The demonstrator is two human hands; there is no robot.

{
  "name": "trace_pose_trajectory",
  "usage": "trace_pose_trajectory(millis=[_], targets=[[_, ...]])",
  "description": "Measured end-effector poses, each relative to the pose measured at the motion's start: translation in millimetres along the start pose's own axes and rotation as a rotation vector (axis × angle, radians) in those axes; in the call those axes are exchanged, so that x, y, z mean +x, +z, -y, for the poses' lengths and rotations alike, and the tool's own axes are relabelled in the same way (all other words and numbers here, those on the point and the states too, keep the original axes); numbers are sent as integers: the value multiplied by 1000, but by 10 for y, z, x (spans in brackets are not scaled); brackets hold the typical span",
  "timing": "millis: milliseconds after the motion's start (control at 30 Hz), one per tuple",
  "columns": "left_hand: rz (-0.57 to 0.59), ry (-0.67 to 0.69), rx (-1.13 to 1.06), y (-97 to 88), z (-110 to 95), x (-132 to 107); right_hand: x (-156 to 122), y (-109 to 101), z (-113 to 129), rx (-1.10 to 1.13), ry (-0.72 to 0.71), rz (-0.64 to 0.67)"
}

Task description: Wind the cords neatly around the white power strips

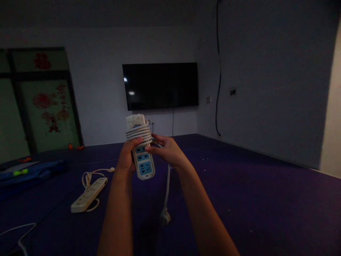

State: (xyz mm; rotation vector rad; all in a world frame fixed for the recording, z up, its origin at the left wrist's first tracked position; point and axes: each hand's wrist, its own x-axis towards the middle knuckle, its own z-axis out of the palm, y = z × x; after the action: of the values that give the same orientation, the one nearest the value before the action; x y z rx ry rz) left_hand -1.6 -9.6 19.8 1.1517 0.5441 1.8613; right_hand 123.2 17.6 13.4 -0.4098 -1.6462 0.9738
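Observation:
A white power strip with blue socket faces is held up, tilted, in front of me. Its white cord is wound in several turns round the upper half. My left hand grips the strip from the left, the thumb lying over the coils. My right hand pinches the cord at the strip's right side, thumb and fingers close to the coils. From the right hand the loose cord end hangs down to a plug, low over the purple surface; whether it touches is unclear.
On the purple surface to the left lies a second white power strip with its bundled cord. Blue cloth lies at the far left, and a white cable nearer me. A television hangs on the far wall.

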Motion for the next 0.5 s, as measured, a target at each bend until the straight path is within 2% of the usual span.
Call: trace_pose_trajectory(millis=[133, 267, 333, 433, 500], targets=[[52, -27, 1, 1, 60, 48, 21, -13, -19, -51, -121, -49], [54, -11, -11, -14, 146, 98, 32, -14, -62, -128, -139, -210], [14, 22, 5, -6, 195, 114, 34, -13, -75, -215, -163, -298], [-122, 103, 8, 51, 268, 125, 31, 6, -69, -350, -212, -418], [-159, 156, -11, 109, 305, 128, 27, 30, -54, -428, -238, -475]])
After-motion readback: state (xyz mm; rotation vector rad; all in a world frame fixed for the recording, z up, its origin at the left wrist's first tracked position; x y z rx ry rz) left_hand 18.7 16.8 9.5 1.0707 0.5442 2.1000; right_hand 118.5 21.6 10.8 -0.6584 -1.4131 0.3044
